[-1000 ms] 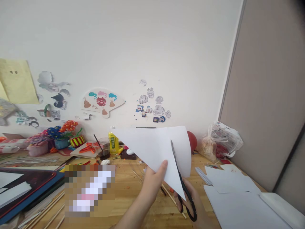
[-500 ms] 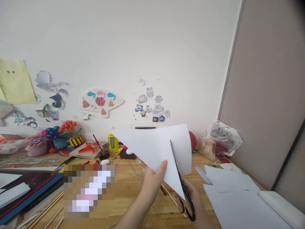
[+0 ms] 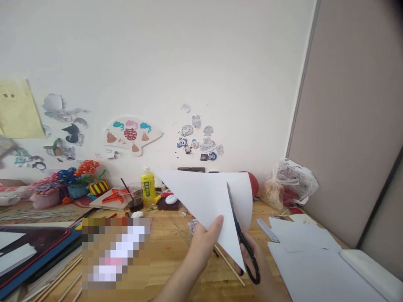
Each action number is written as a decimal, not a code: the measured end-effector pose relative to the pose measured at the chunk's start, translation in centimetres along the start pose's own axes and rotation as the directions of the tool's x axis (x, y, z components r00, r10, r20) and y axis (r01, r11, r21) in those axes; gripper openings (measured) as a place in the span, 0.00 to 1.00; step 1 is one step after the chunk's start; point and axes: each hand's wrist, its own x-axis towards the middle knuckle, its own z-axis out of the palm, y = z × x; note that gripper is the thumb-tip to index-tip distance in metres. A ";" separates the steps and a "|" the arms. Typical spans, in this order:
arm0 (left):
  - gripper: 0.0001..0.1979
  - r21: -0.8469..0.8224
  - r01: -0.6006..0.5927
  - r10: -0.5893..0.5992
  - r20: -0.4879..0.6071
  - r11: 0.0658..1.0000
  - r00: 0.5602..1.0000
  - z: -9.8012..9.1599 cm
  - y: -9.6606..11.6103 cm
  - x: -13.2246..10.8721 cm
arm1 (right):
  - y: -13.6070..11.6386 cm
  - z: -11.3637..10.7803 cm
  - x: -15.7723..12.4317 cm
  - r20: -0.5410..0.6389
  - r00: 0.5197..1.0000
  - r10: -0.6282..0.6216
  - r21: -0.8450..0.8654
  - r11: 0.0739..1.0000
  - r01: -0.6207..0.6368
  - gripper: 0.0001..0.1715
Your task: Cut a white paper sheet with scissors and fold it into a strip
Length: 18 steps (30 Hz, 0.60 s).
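My left hand [image 3: 203,243] pinches a folded white paper triangle [image 3: 208,199] by its lower edge, thumb on the front, and holds it up above the wooden table [image 3: 166,256]. My right hand [image 3: 256,264] grips black scissors [image 3: 241,235]. The blades run up across the right part of the paper, their tip near its top edge. Most of my right hand is hidden behind the paper and the scissor handles.
White paper sheets [image 3: 308,260] lie at the right. Wooden sticks [image 3: 228,264] lie under my hands. A yellow bottle [image 3: 147,184], a cup [image 3: 135,197], paper flowers [image 3: 78,176] and a plastic bag [image 3: 292,182] stand along the wall. A dark board [image 3: 28,247] lies at the left.
The paper and scissors have sunk slightly and shifted a little right. The view has tipped, so the yellow bottle now shows clear of the paper's left corner.
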 end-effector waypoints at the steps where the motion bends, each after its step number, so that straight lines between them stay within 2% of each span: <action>1: 0.21 -0.008 0.002 -0.002 0.008 1.000 1.000 0.1 -0.1 -0.1 | -0.2 0.0 0.0 0.000 1.000 -0.007 0.005 1.000 0.007 0.27; 7: 0.20 -0.075 0.053 -0.055 -0.033 0.996 0.998 0.4 -0.7 -0.2 | -1.0 0.1 0.1 -0.081 0.997 -0.017 0.011 1.000 0.018 0.21; 12: 0.20 -0.082 0.060 -0.062 -0.033 0.995 0.998 0.3 -0.7 -0.3 | -1.2 0.2 0.3 -0.071 0.997 -0.019 -0.002 1.000 0.019 0.21; 18: 0.21 -0.074 0.055 -0.054 0.015 0.996 0.998 0.0 -1.2 0.0 | -0.1 -0.3 0.7 -0.073 0.997 -0.040 -0.029 0.999 0.038 0.20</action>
